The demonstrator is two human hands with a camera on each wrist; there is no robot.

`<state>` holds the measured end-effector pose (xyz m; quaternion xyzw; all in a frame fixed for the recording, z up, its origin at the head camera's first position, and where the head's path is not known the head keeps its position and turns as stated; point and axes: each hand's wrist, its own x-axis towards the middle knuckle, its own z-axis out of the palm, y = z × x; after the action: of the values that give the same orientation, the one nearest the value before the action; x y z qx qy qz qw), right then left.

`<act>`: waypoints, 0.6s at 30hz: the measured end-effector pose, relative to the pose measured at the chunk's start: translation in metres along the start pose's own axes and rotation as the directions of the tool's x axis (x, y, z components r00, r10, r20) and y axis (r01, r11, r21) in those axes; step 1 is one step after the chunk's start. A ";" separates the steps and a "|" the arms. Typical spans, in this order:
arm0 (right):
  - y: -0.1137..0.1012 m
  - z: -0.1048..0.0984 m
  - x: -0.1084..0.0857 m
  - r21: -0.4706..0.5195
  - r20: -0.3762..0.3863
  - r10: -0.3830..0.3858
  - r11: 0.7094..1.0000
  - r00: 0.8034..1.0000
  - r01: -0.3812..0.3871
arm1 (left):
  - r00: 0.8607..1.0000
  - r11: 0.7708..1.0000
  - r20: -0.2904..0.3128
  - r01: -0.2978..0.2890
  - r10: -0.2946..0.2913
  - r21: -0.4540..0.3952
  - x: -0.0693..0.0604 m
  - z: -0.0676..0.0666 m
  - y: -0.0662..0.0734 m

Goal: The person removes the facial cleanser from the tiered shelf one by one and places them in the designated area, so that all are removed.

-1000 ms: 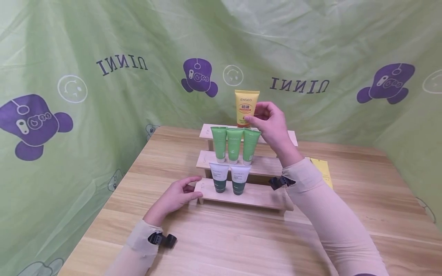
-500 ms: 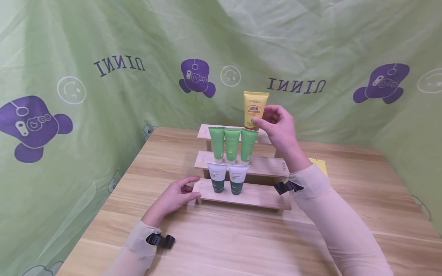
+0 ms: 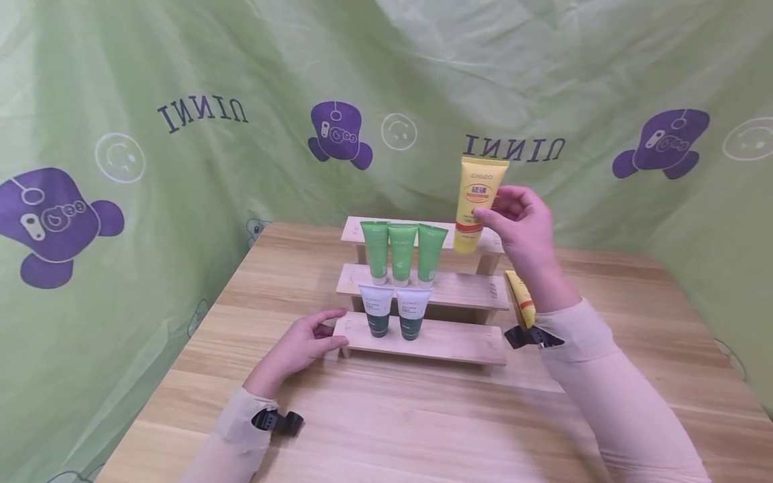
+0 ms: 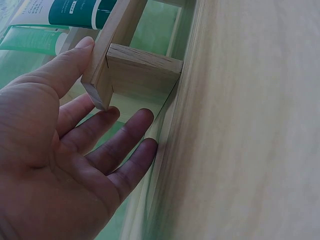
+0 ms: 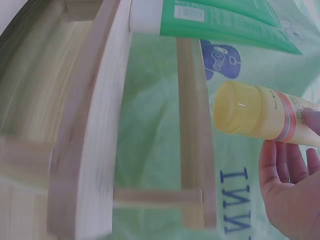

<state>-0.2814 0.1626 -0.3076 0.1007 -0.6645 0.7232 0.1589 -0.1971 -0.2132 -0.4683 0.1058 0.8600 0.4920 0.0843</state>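
My right hand [image 3: 528, 231] pinches a yellow squeeze tube [image 3: 479, 201] between thumb and fingers, cap downward, in front of the top step's right end. In the right wrist view the yellow cap [image 5: 237, 107] is apart from the wood. My left hand [image 3: 304, 343] holds the left end of the lowest step of a three-step wooden display stand [image 3: 453, 341], thumb above and fingertips at the edge below. On the middle step several green tubes, such as the centre green tube [image 3: 402, 251], stand upright on their caps. Two white-and-dark-green tubes [image 3: 377, 310] stand on the lowest step.
Another yellow tube [image 3: 522, 298] lies on the wooden table [image 3: 386, 422] right of the stand, partly hidden by the right wrist. A green printed curtain [image 3: 253, 161] hangs behind and at both sides.
My right hand has moved right with the yellow tube, from behind the green tubes to the stand's right end, and the tube's cap now shows. The left hand keeps its place on the stand.
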 end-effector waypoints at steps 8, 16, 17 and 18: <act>-0.012 -0.024 -0.005 0.035 -0.062 0.012 0.999 0.998 -0.010 | 1.000 1.000 -0.004 0.002 -0.002 0.003 -0.001 0.000 0.001; -0.022 -0.040 -0.011 0.114 -0.096 -0.007 0.993 0.995 0.018 | 1.000 1.000 0.002 -0.014 0.014 -0.009 0.000 -0.001 -0.002; -0.023 -0.042 -0.012 0.123 -0.099 -0.010 0.992 0.995 0.022 | 1.000 1.000 0.002 -0.018 0.018 -0.010 0.000 -0.001 -0.002; -0.024 -0.045 -0.012 0.129 -0.102 -0.014 0.991 0.995 0.027 | 1.000 1.000 0.001 -0.023 0.023 -0.010 0.000 -0.002 -0.003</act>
<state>-0.2582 0.2075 -0.2944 0.0809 -0.6058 0.7676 0.1928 -0.1982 -0.2159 -0.4701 0.1157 0.8563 0.4971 0.0794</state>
